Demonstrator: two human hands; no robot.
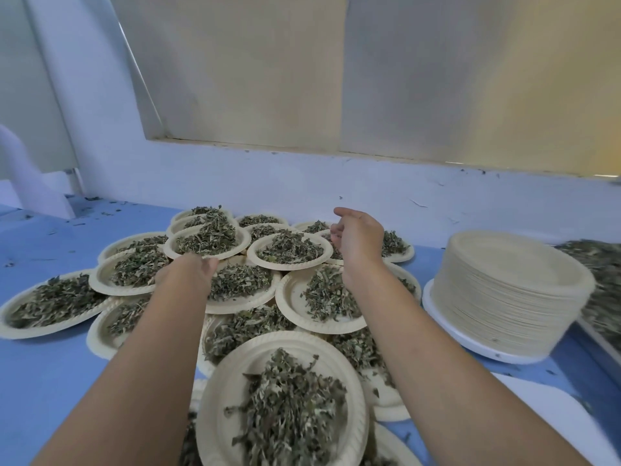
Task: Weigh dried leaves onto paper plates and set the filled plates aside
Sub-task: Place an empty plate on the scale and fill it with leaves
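Observation:
Several beige paper plates heaped with dried green leaves lie overlapping on the blue table (43,361). My left hand (188,271) reaches far forward and grips the near rim of a filled plate (174,246) resting on top of the pile at the back. My right hand (359,237) hovers above the plates to the right of it, fingers loosely curled, holding nothing. The nearest filled plate (285,344) sits between my forearms.
A tall stack of empty paper plates (510,290) stands on a white round base (437,314) at the right. Loose dried leaves (601,264) lie in a heap beyond it. A white wall (302,183) closes the table's far edge; leaf crumbs dot the surface.

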